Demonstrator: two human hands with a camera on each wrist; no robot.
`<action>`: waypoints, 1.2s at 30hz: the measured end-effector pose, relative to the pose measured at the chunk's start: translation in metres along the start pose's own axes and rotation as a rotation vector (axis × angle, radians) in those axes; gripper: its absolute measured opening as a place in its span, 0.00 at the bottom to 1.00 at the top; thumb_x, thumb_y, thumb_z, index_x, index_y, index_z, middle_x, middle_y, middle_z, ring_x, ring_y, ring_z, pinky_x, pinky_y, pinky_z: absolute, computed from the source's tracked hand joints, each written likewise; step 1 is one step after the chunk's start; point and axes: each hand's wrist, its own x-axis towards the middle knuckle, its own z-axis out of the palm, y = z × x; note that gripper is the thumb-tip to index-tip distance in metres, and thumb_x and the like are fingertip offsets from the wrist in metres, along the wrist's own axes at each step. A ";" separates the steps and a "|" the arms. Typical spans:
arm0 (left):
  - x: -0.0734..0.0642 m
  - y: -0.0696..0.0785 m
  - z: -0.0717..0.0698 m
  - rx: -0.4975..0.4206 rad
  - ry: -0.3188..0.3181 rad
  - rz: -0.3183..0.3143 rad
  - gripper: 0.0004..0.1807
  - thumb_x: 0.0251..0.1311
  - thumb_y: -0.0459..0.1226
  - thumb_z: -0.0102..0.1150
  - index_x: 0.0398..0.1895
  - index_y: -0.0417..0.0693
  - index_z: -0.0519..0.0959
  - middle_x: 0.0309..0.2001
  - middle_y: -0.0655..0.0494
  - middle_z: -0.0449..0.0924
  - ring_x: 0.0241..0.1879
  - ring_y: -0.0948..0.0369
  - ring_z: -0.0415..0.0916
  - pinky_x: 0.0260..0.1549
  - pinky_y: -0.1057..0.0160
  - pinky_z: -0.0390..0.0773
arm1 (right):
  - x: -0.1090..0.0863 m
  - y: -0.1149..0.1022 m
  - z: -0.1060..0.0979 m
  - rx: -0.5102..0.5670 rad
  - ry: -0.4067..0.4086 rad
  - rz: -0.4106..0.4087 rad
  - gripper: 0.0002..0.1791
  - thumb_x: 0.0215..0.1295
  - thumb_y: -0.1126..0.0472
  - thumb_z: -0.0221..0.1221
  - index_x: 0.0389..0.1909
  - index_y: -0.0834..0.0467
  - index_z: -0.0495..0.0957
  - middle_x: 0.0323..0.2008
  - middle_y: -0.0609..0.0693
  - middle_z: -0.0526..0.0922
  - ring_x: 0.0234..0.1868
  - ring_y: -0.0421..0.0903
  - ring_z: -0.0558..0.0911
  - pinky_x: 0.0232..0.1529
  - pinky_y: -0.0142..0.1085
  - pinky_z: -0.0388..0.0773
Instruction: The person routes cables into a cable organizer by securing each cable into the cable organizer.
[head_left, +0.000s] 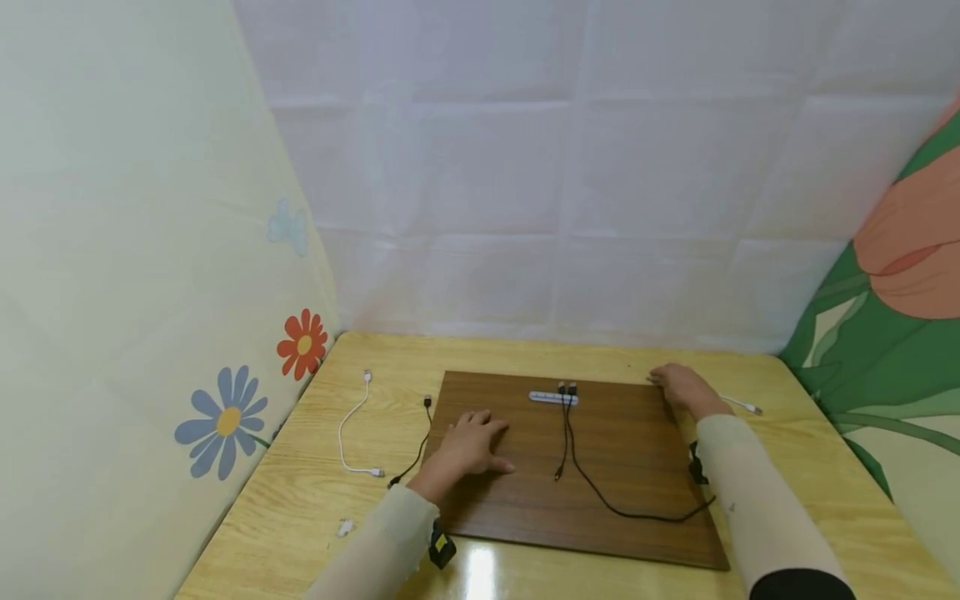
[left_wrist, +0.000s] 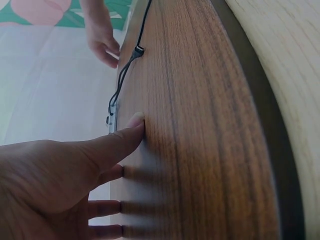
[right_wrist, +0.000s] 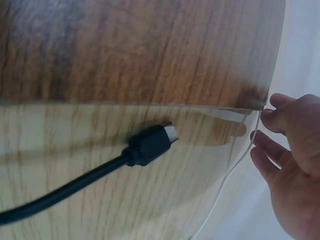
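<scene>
My left hand (head_left: 470,443) rests on the left part of a dark brown wooden board (head_left: 510,508), fingers spread, fingertips and thumb touching it. At the board's far right corner, my right hand (head_left: 681,388) pinches a white cable (right_wrist: 220,192) with its fingertips. A small pale end sticks out past those fingers, and the other end, a white plug (head_left: 752,409), lies on the table to the right. Near the board's far edge is a narrow white strip (head_left: 543,397), where two black cables (head_left: 592,490) have their plugs. One black plug (right_wrist: 150,145) hangs past the board's right edge.
Left of the board lie a white cable (head_left: 341,433) and a short black cable (head_left: 418,450). A small whitish piece (head_left: 345,527) sits nearer the front on the light wooden table (head_left: 270,533). A white cloth (head_left: 487,183) hangs behind the table.
</scene>
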 end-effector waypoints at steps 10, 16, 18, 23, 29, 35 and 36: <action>0.000 0.002 0.001 0.012 -0.004 0.001 0.44 0.51 0.60 0.73 0.72 0.58 0.71 0.76 0.47 0.61 0.75 0.43 0.55 0.69 0.32 0.57 | -0.002 0.006 0.006 -0.032 0.026 0.042 0.15 0.74 0.74 0.48 0.54 0.73 0.78 0.50 0.73 0.79 0.54 0.71 0.77 0.58 0.61 0.74; 0.000 0.004 0.001 0.020 -0.003 0.012 0.44 0.51 0.60 0.72 0.72 0.58 0.71 0.75 0.46 0.61 0.75 0.43 0.55 0.69 0.32 0.57 | -0.003 0.010 0.008 -0.045 0.040 0.080 0.14 0.72 0.74 0.48 0.50 0.73 0.79 0.48 0.72 0.80 0.51 0.69 0.78 0.55 0.60 0.76; 0.000 0.004 0.000 0.022 -0.004 0.013 0.44 0.51 0.60 0.72 0.72 0.58 0.71 0.75 0.46 0.61 0.75 0.43 0.55 0.69 0.32 0.58 | -0.003 0.012 0.008 -0.042 0.061 0.064 0.13 0.71 0.75 0.48 0.48 0.72 0.80 0.46 0.71 0.81 0.50 0.69 0.79 0.54 0.60 0.76; 0.000 0.005 -0.001 0.018 -0.005 0.010 0.44 0.51 0.60 0.72 0.72 0.58 0.71 0.76 0.46 0.61 0.75 0.43 0.55 0.69 0.32 0.57 | -0.004 0.018 0.009 -0.034 0.114 0.019 0.13 0.67 0.75 0.49 0.43 0.70 0.82 0.43 0.70 0.83 0.47 0.69 0.81 0.51 0.59 0.78; 0.000 0.006 -0.001 0.012 -0.003 0.005 0.44 0.52 0.60 0.72 0.72 0.59 0.71 0.76 0.47 0.60 0.76 0.42 0.54 0.70 0.33 0.56 | -0.005 0.020 0.004 -0.016 0.052 0.060 0.14 0.70 0.74 0.48 0.50 0.72 0.79 0.49 0.72 0.80 0.51 0.71 0.78 0.52 0.61 0.76; 0.000 0.006 -0.002 0.011 0.000 0.012 0.44 0.52 0.61 0.71 0.72 0.58 0.71 0.76 0.46 0.60 0.76 0.42 0.53 0.70 0.32 0.56 | -0.018 0.031 -0.013 0.036 -0.015 0.101 0.18 0.73 0.70 0.50 0.58 0.76 0.72 0.56 0.77 0.75 0.55 0.74 0.75 0.53 0.63 0.74; 0.000 0.006 -0.003 0.008 0.000 0.012 0.44 0.52 0.60 0.71 0.72 0.58 0.70 0.76 0.46 0.60 0.76 0.42 0.53 0.70 0.32 0.56 | -0.021 0.033 -0.017 0.039 -0.021 0.105 0.18 0.73 0.70 0.49 0.58 0.77 0.71 0.56 0.78 0.74 0.56 0.74 0.74 0.54 0.64 0.74</action>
